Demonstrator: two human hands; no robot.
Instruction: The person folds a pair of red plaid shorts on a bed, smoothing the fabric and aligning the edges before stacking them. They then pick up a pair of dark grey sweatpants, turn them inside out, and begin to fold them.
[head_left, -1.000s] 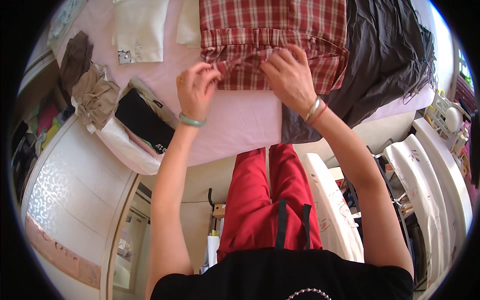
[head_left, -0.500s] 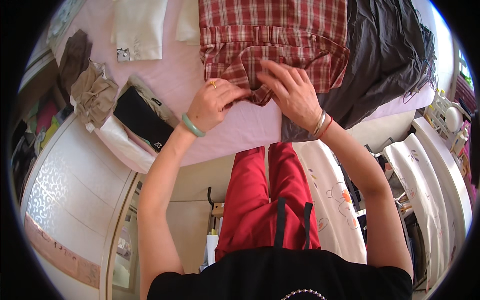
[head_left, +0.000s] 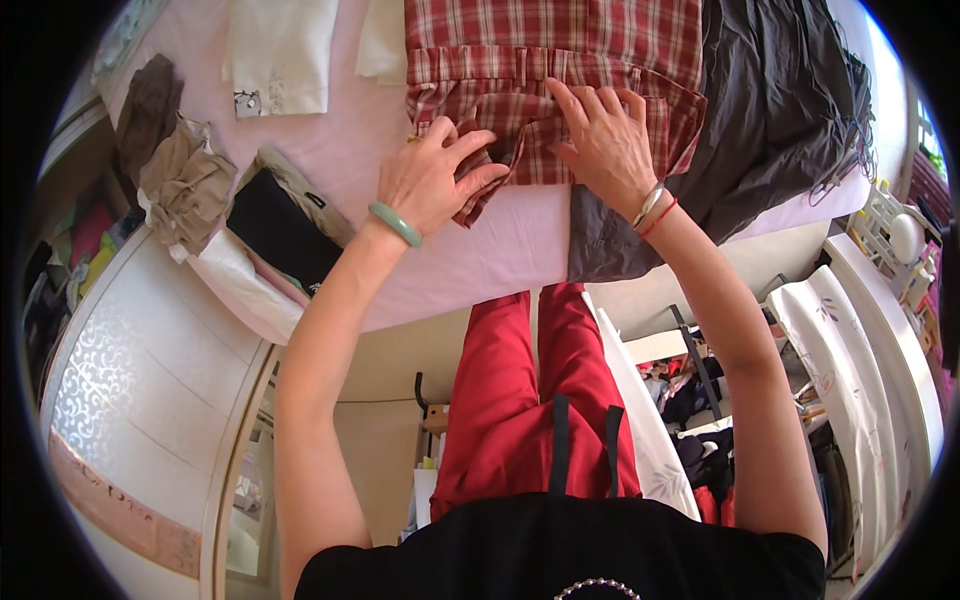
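Observation:
A red-and-white plaid garment with a gathered waistband and belt loops is laid out on a bed with a pink sheet. My left hand, with a green bangle at the wrist, rests on the garment's near left part. Its thumb and index finger stand apart, and a folded bit of the cloth pokes out under the thumb. Over the near right part, below the waistband, my right hand lies with its fingers spread on the plaid cloth. It wears a pale bangle and a red cord.
A crumpled dark grey garment lies to the right, partly under the plaid one. White folded clothes lie far left. Nearer left are a tan bunched cloth and a black folded piece. Shelves with a white curtain stand below right.
My left hand has loosened from a pinch on the cloth's near edge. My right hand has moved up and right, fingers spreading. The cloth's near edge is folded up farther. The shelf curtain has swung aside.

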